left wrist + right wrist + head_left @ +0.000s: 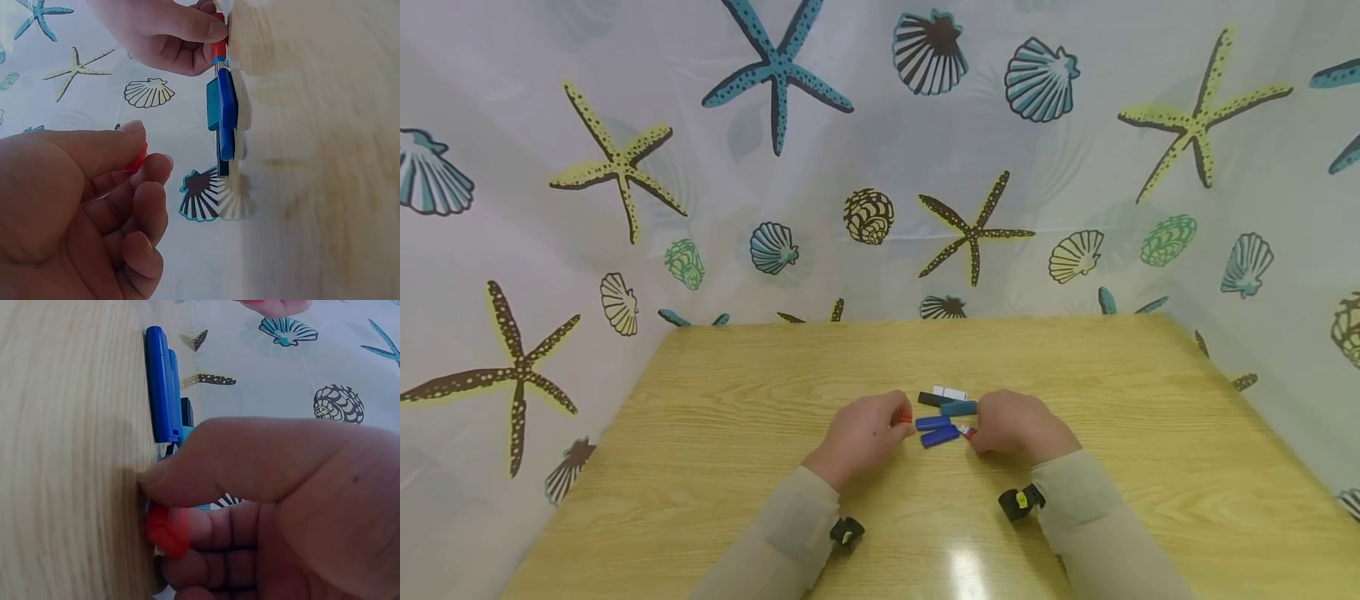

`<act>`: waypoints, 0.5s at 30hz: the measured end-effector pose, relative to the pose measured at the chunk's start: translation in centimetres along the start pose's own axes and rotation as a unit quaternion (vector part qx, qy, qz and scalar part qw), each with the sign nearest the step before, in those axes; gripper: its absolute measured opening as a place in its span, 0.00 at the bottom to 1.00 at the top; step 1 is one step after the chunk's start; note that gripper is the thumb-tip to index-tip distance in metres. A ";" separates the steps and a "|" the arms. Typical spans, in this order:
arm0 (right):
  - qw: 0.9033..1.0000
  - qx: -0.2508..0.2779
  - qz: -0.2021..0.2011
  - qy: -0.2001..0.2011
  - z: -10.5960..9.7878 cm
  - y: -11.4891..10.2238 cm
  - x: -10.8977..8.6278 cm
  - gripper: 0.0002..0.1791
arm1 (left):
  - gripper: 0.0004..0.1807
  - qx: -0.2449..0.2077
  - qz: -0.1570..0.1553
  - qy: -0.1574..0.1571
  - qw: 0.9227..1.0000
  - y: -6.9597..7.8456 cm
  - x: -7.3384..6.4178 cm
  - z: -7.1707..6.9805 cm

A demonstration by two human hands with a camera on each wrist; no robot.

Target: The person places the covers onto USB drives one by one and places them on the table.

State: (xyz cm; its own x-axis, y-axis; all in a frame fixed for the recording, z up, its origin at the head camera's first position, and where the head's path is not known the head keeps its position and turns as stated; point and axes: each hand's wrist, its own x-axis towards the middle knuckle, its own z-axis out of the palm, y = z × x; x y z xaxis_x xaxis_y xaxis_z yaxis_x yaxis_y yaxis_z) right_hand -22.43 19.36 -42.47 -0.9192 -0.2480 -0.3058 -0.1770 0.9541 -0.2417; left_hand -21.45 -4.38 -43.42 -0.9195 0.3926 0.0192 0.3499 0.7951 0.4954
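My left hand pinches a small red cap between thumb and index finger, mostly covered by them. To the right, my right hand holds a red USB stick low at the table; its silver end points toward the other sticks. In the right wrist view, thumb and fingers hide much of it. Between the hands lie two blue USB sticks, a teal one, a black one and a white one, close together.
The wooden table carries the sticks near its middle. A white curtain printed with starfish and shells stands behind it and along both sides. Black wrist cameras are strapped to both sleeves.
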 end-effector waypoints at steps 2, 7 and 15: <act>1.000 0.004 -0.002 0.002 0.0 0.1 0.1 0.18 | 0.07 -0.001 -0.006 -0.002 1.000 0.0 0.0 0.0; 0.999 0.018 -0.015 0.023 -0.2 0.0 0.2 0.17 | 0.07 -0.005 -0.017 -0.004 1.000 0.2 0.0 -0.2; 0.992 0.026 -0.095 0.075 -1.3 -1.1 0.1 0.07 | 0.06 -0.019 -0.017 0.013 1.000 0.2 0.0 -0.3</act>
State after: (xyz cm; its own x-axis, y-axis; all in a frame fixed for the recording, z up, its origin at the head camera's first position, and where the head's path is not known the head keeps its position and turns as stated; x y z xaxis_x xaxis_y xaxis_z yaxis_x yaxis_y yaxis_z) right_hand -22.79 18.51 -41.08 -0.9139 -0.3906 -0.1105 -0.3369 0.8816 -0.3305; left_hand -21.43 -4.38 -43.07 -0.9353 0.3530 0.0238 0.3115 0.7897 0.5284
